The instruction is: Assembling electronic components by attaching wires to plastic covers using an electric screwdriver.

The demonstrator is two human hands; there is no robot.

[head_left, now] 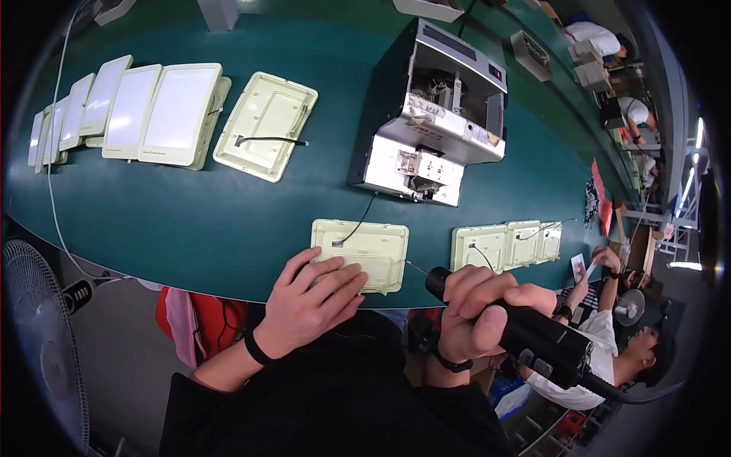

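Observation:
A cream plastic panel (388, 238) lies on the green table right in front of me, a thin black cable rising from its upper left. My left hand (312, 297) rests flat across the panel's lower left part, fingers spread. Gripped in my right hand (487, 305) is a black electric screwdriver (537, 343), its cord trailing off to the right. Its thin bit points left and ends at or just over the panel's right edge; I cannot tell whether it touches.
Beyond the panel stands a metal screw-feeding machine (430, 114). Several white-faced panels (179, 114) are stacked at far left, beside an open cream shell (266, 126) with a cable. More cream shells (480, 247) overlap to the right. A co-worker (609, 343) sits at right; a fan (46, 343) stands left.

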